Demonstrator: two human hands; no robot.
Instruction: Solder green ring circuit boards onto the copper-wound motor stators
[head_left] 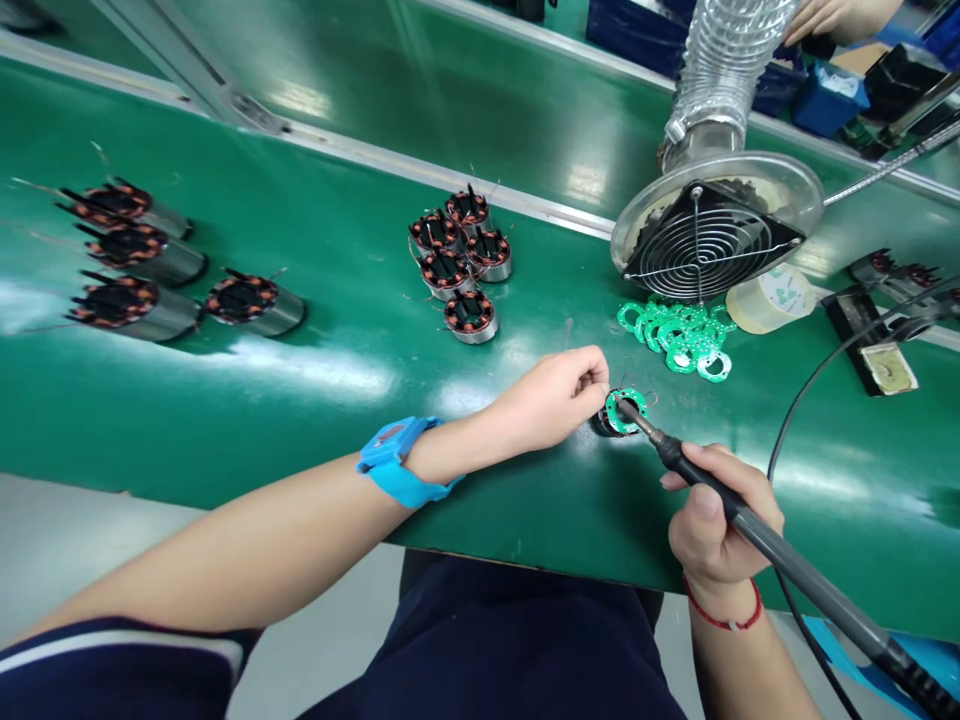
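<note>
My right hand [724,520] grips a soldering iron [772,545] by its dark handle. The iron's tip touches or hovers just over a green ring-shaped circuit board [637,400], which sits on top of a motor stator [606,424]. Thin wires stick up around that board. At the left edge of the stator, the fingers of my left hand [559,395] are pinched together; what lies between the fingertips is too small to make out. A blue wrist strap [405,460] circles my left forearm. Behind the stator lies a pile of green ring boards [679,335].
A fume extractor fan [701,240] with a clear hose [731,60] hangs behind the boards. Beside it are a yellowish round container [772,298] and a soldering stand [874,345]. Wound stators [465,250] stand in groups. The iron's cable [799,400] crosses at right. Another person's hand [844,18] shows above.
</note>
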